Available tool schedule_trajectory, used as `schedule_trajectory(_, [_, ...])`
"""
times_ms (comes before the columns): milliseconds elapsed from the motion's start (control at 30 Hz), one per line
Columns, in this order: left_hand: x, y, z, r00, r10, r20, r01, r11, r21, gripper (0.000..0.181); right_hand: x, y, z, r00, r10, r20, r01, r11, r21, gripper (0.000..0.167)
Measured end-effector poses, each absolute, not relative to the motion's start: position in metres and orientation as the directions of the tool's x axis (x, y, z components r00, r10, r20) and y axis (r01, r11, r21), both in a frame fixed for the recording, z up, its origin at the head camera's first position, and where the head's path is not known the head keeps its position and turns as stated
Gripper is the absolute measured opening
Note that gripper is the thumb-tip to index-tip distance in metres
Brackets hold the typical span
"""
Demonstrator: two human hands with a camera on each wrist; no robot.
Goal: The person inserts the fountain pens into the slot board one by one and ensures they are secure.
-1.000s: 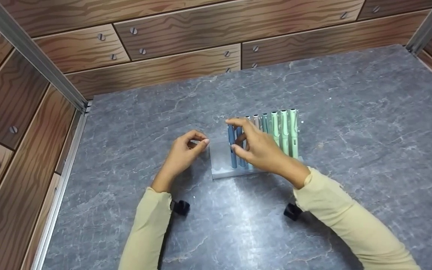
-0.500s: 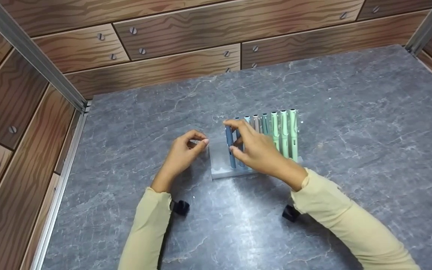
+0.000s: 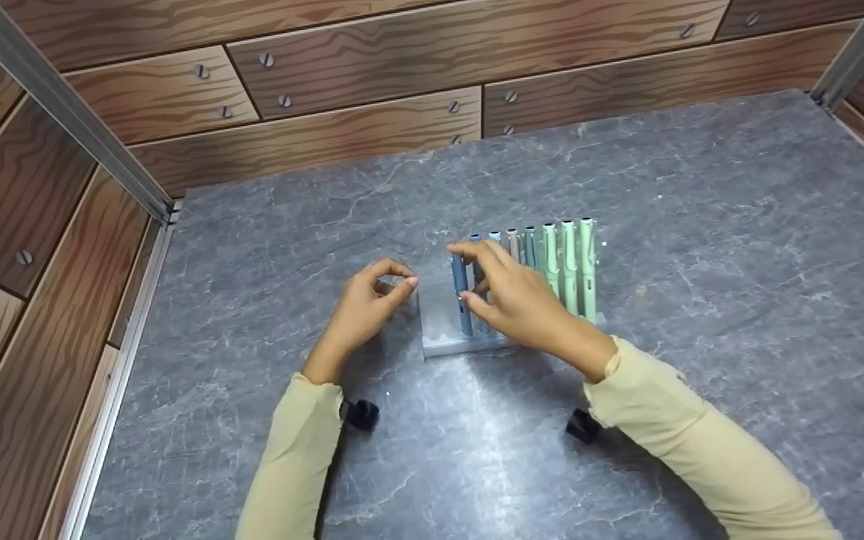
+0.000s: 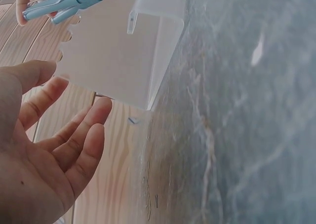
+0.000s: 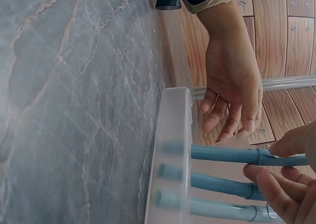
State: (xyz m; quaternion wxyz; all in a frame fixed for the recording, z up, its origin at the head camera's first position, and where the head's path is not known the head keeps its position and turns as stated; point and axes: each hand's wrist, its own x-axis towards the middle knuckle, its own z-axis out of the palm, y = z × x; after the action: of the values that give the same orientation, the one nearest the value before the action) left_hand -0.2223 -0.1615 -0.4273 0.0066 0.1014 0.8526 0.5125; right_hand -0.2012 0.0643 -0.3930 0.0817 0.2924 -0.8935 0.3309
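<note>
A frosted translucent pen stand (image 3: 438, 334) sits on the table, holding a row of capped pens. My right hand (image 3: 526, 300) pinches the leftmost dark blue pen (image 3: 466, 321) between thumb and fingers. In the right wrist view, the lower end of that blue pen (image 5: 224, 154) sits in the stand's front ledge (image 5: 170, 130). At the stand's left side is my left hand (image 3: 368, 304). The left wrist view has its thumb and index finger pinching the corner of the back panel (image 4: 108, 51), other fingers loosely bent.
Beside the gripped pen stand another blue pen (image 3: 475, 238), a light blue pen (image 3: 494, 236), a greyish pink pen (image 3: 512, 240), a teal pen (image 3: 529, 247) and several mint green pens (image 3: 569, 262). Wood-patterned walls (image 3: 357, 67) bound the grey marbled table (image 3: 289, 225).
My right hand has shifted slightly left, and the top of the blue pen has tilted left with it. My left hand stays in place at the stand's corner.
</note>
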Motion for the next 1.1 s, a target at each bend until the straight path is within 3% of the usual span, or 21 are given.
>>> schedule_trajectory(433, [-0.223, -0.162, -0.428, -0.982, 0.176, 0.076, 0.153, 0.485, 0.861, 0.018, -0.207, 0.063, -0.391, -0.818, -0.374, 0.436, -0.568, 0.642, -0.515, 0.038])
schedule_trajectory(700, [-0.223, -0.162, -0.428, -0.982, 0.173, 0.076, 0.152, 0.488, 0.86, 0.018, -0.211, 0.061, -0.39, -0.812, -0.378, 0.446, -0.562, 0.714, -0.418, 0.039])
schedule_trajectory(1100, [-0.223, -0.162, -0.428, -0.98, 0.176, 0.096, 0.171, 0.485, 0.858, 0.018, -0.214, 0.059, -0.388, -0.834, -0.374, 0.406, -0.524, 0.768, -0.368, 0.042])
